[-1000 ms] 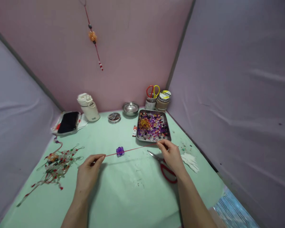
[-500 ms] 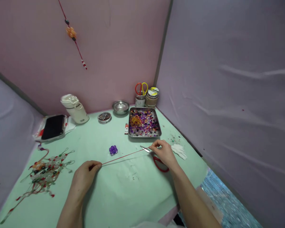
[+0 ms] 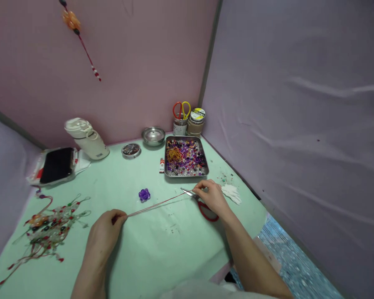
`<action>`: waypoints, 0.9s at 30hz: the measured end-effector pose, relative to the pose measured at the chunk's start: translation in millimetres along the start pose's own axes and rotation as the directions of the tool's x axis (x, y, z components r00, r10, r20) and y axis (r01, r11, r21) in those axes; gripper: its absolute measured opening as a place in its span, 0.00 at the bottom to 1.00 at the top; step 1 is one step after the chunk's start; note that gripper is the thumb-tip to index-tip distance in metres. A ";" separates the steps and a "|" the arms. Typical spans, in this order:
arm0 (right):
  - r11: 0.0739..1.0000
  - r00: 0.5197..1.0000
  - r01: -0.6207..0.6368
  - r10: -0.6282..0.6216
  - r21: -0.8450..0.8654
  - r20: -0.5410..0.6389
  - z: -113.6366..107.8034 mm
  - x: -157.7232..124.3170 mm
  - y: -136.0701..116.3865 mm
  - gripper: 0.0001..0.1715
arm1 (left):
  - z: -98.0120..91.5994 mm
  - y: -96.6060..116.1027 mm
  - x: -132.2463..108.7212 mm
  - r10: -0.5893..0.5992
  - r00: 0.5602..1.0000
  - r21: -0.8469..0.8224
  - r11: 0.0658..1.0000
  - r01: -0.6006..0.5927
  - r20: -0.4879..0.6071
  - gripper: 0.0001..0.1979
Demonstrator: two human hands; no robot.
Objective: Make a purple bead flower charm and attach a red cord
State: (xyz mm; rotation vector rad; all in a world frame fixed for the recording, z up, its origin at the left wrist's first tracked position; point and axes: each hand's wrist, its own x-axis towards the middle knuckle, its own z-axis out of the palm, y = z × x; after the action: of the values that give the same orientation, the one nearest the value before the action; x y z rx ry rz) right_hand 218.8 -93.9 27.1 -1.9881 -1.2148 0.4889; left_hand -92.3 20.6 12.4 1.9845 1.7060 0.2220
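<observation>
A thin red cord (image 3: 162,202) runs taut above the table between my two hands, and it looks doubled toward the left end. My left hand (image 3: 107,228) pinches that lower left end. At the other end, the fingertips of my right hand (image 3: 210,197) are closed on the cord. Scissors with red handles (image 3: 208,212) lie partly beneath my right hand, blades pointing left. A purple flower-shaped bead piece (image 3: 144,194) rests on the table just behind the cord.
A metal tray (image 3: 187,176) of mixed beads stands behind my right hand, with a lighter (image 3: 161,165) beside it. Farther back are a metal bowl (image 3: 153,136), a round tin (image 3: 131,150), a white bottle (image 3: 87,139) and jars (image 3: 195,124). Beaded strings (image 3: 50,230) lie left; white gloves (image 3: 231,194) right.
The view has turned slightly, shifting everything left and a little up. The cord now shows two strands near my left hand. Both hands keep their pinch.
</observation>
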 end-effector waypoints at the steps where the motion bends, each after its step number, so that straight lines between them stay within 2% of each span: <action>1: 1.000 1.000 0.017 -0.017 0.007 0.009 0.3 -0.3 -0.9 0.08 | 1.1 -0.1 -0.1 0.009 1.000 -0.007 1.000 -0.009 0.001 0.11; 5: 0.996 0.997 0.082 -0.082 0.026 0.003 0.9 -5.6 -4.6 0.09 | -7.9 1.2 -8.3 0.059 0.998 -0.039 0.997 -0.059 -0.010 0.15; 7: 0.994 0.994 0.110 -0.110 0.023 -0.006 1.9 -9.3 -7.4 0.10 | -19.5 8.3 -19.4 0.060 0.996 0.036 0.998 -0.058 -0.063 0.18; 9: 0.989 0.990 0.144 -0.144 0.015 0.010 4.5 -13.1 -11.2 0.10 | -27.5 24.8 -33.4 0.067 0.983 0.047 0.997 -0.059 -0.174 0.18; 11: 0.979 0.978 0.203 -0.203 0.008 0.045 8.5 -17.3 -16.3 0.11 | -23.4 50.1 -46.7 0.153 0.959 -0.089 0.980 -0.179 -0.240 0.16; 13: 0.960 0.957 0.278 -0.278 0.009 0.087 13.2 -22.1 -22.1 0.11 | -4.5 77.9 -55.7 0.262 0.945 -0.317 0.895 -0.313 -0.194 0.15; 14: 0.950 0.944 0.312 -0.312 0.016 0.108 15.3 -24.5 -24.8 0.12 | 8.9 90.1 -57.9 0.306 0.943 -0.435 0.837 -0.333 -0.132 0.16; 15: 0.941 0.932 0.338 -0.338 0.025 0.127 17.3 -26.6 -27.1 0.12 | 23.2 99.8 -58.6 0.330 0.942 -0.544 0.781 -0.307 -0.058 0.17; 17: 0.932 0.919 0.361 -0.363 0.040 0.154 20.3 -29.4 -29.9 0.13 | 49.2 110.8 -56.6 0.312 0.943 -0.719 0.681 -0.139 0.113 0.19; 19: 0.934 0.918 0.355 -0.356 0.041 0.172 22.4 -30.1 -29.8 0.12 | 65.4 112.1 -52.5 0.279 0.946 -0.792 0.609 -0.041 0.165 0.18; 21: 0.943 0.926 0.330 -0.331 0.038 0.183 23.9 -28.8 -28.3 0.11 | 70.4 109.3 -48.9 0.256 0.952 -0.808 0.588 -0.016 0.168 0.18; 27: 0.952 0.930 0.302 -0.306 0.050 0.205 25.4 -20.5 -28.3 0.08 | 64.6 110.7 -39.5 0.271 0.940 -0.845 0.534 0.033 0.208 0.20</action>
State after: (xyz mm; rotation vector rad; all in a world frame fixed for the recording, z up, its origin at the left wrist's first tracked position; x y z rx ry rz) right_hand 175.7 -94.0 30.9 -1.7209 -1.6131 0.5596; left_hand 25.3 -43.8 17.5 1.2749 0.9285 0.6149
